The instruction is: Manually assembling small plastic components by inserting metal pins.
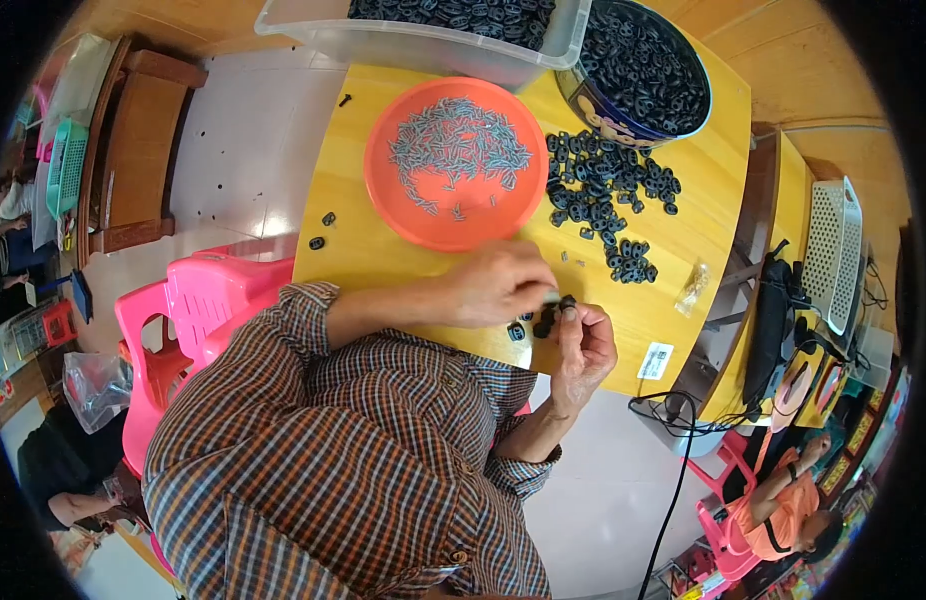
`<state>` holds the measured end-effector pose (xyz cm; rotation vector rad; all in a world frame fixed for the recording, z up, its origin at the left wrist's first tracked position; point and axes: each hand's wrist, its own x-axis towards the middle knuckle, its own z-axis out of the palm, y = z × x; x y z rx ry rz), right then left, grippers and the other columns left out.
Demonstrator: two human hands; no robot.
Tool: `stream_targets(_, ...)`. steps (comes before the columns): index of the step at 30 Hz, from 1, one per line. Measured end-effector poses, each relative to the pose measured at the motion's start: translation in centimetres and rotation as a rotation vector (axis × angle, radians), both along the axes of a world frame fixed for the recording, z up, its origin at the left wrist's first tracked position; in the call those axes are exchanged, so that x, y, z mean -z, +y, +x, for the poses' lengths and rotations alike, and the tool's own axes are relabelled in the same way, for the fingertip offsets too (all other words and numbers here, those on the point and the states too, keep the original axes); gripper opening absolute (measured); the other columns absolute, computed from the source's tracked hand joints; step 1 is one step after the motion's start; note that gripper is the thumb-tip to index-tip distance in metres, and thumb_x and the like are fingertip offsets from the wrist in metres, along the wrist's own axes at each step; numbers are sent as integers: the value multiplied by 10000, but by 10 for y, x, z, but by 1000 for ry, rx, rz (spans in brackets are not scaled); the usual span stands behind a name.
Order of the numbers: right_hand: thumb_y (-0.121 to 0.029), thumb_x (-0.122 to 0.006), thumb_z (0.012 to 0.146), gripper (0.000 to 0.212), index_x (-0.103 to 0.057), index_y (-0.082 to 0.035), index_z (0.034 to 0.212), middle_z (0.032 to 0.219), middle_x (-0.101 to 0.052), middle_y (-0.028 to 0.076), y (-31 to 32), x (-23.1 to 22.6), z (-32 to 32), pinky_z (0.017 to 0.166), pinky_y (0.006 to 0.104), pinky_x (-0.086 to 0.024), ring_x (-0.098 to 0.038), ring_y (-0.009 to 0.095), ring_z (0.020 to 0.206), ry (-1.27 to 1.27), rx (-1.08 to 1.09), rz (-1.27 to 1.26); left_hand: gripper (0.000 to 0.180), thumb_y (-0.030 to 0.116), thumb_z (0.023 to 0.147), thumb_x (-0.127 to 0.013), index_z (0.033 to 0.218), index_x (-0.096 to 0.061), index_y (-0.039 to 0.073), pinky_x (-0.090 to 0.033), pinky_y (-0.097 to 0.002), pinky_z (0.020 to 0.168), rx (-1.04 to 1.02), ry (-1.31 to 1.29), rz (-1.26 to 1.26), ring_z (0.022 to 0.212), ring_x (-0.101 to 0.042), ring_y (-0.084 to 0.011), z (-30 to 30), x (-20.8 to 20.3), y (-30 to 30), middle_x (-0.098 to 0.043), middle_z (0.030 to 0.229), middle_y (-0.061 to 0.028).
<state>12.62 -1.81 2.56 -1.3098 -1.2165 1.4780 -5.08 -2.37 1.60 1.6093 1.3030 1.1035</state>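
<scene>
In the head view, two bare hands work close together over the near edge of a yellow table (703,190). The right hand (586,355) has its thumb and finger closed on a small black plastic piece (569,301). That piece is held up just over the edge of the table. The left hand (498,285) is right beside it, a bit blurry, with its thumb and fingers close together. A pale spot shows at its fingertips, but I cannot tell if it is holding something.

Just under the hands, a few loose black pieces (516,331) sit on the table. Past the hands is a round orange tray (443,232) with lots of tiny silver-grey sticks (463,135) in it; they are too small to tell if they are pins or springs. To the right of the tray is a messy pile of black pieces (593,185). Behind the pile stands a round dark blue tin (605,110) full of black pieces, and next to it a clear plastic box (413,52) with more. A little clear bag (694,290) and a white label (655,360) are near the right side of the table. A pink plastic chair (223,290) is on the left.
</scene>
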Motion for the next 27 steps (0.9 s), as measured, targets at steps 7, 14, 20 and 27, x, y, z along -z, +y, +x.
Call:
stream_targets(7, -119, -620, 875, 125, -578, -3, 861, 743, -588, 38, 0, 1, -3, 551, 191, -387, -471, 60, 581, -41, 91, -76, 40, 72, 791, -621, 823, -624, 48, -477, -349, 575, -445, 349, 73, 674, -589, -251, -78, -7, -5, -568, 753, -93)
stream_targets(14, -140, -629, 872, 150, -590, 5, 877, 754, -608, 49, -1, 5, -8, 563, 188, -415, -483, 52, 592, -45, 71, -83, 88, 53, 766, -635, 852, -616, 50, -502, -358, 616, -467, 469, 177, 737, -595, -251, -86, -1, 7, -565, 808, -86)
stream_targets(20, -123, -627, 872, 130, -595, 2, 880, 756, -610, 47, -2, 7, -6, 559, 185, -413, -487, 54, 594, -51, 72, -72, 192, 79, 752, -629, 928, -621, 5, -506, -405, 679, -433, 606, 122, 893, -562, -306, -61, 4, 26, -528, 924, -124)
stream_targets(27, -125, -628, 875, 130, -598, 1, 880, 759, -609, 47, -1, 9, -5, 558, 183, -415, -489, 56, 592, -24, 72, -82, 249, 43, 769, -561, 997, -605, -47, -499, -428, 730, -310, 673, 88, 945, -532, -346, -49, 7, 32, -508, 947, -167)
